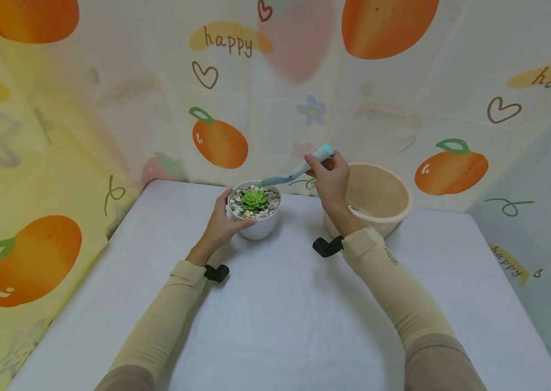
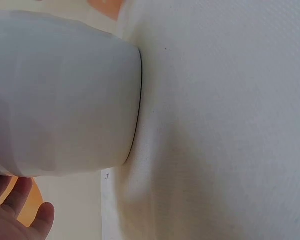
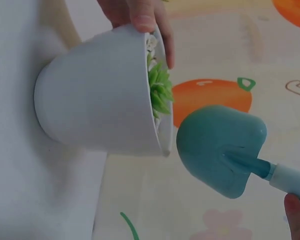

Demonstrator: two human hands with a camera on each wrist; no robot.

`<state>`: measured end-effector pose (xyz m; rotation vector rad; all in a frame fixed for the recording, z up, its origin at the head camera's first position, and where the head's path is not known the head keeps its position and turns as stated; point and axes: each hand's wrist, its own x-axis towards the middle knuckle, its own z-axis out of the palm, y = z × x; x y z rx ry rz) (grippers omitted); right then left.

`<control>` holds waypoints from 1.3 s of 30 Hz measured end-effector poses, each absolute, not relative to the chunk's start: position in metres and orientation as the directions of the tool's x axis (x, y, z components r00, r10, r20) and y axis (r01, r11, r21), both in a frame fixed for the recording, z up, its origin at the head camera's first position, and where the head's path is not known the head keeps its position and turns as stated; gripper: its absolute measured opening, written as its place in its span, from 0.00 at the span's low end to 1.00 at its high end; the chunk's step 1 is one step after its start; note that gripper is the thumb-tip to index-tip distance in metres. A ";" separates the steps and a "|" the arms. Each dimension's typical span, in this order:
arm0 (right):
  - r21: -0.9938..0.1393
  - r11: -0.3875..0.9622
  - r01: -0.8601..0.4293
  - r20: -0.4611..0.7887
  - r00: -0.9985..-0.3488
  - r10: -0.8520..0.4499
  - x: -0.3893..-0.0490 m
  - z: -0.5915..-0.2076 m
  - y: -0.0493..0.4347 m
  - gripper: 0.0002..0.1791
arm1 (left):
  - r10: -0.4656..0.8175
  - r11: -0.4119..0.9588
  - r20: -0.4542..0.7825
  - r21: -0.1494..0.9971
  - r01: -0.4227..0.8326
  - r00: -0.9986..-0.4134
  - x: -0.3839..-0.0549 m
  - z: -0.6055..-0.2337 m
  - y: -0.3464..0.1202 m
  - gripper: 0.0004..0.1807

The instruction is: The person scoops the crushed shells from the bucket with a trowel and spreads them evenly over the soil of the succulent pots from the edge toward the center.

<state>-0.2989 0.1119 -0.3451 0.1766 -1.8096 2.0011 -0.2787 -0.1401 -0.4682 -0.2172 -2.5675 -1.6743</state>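
Observation:
A white flowerpot [image 1: 258, 228] stands upright on the table, holding a green succulent [image 1: 255, 200] ringed by pale pebbles [image 1: 269, 208]. My left hand [image 1: 223, 221] grips this pot from its left side, with the thumb across the front near the rim. The right hand [image 1: 330, 178] holds a small light-blue trowel [image 1: 325, 152] by its handle. In the right wrist view, the trowel's teal blade [image 3: 215, 145] is beside the pot's rim, just outside the opening. Only a few fingers [image 2: 20, 197] of the left hand show in the left wrist view, under the pot wall.
Behind my right forearm stands a wide beige planter [image 1: 393, 195], partly hidden by the arm. A white cloth covers the table [image 1: 275, 315]. Fruit-printed curtains [image 1: 158, 108] rise along the table's back and left edges.

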 end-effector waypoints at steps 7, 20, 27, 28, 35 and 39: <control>-0.925 -0.114 -0.363 0.335 -0.919 0.206 -0.302 -0.346 0.125 0.15 | 0.079 0.415 0.126 0.898 0.147 -0.989 -0.280 -0.467 -0.142 0.61; -0.927 -0.126 -0.353 0.325 -0.925 0.196 -0.300 -0.342 0.136 0.07 | 0.077 0.411 0.119 0.901 0.140 -0.990 -0.280 -0.467 -0.141 0.61; -0.926 -0.115 -0.359 0.328 -0.918 0.224 -0.302 -0.338 0.147 0.09 | 0.078 0.412 0.112 0.901 0.134 -0.991 -0.279 -0.465 -0.141 0.61; -0.926 -0.123 -0.356 0.322 -0.918 0.230 -0.302 -0.337 0.149 0.09 | 0.077 0.415 0.113 0.900 0.135 -0.991 -0.279 -0.465 -0.141 0.61; -0.911 -0.172 -0.375 0.325 -0.909 0.260 -0.305 -0.333 0.163 0.07 | 0.080 0.414 0.118 0.899 0.141 -0.990 -0.279 -0.465 -0.141 0.61; -0.904 -0.188 -0.384 0.330 -0.906 0.266 -0.306 -0.329 0.171 0.07 | 0.078 0.411 0.117 0.901 0.139 -0.990 -0.280 -0.466 -0.141 0.61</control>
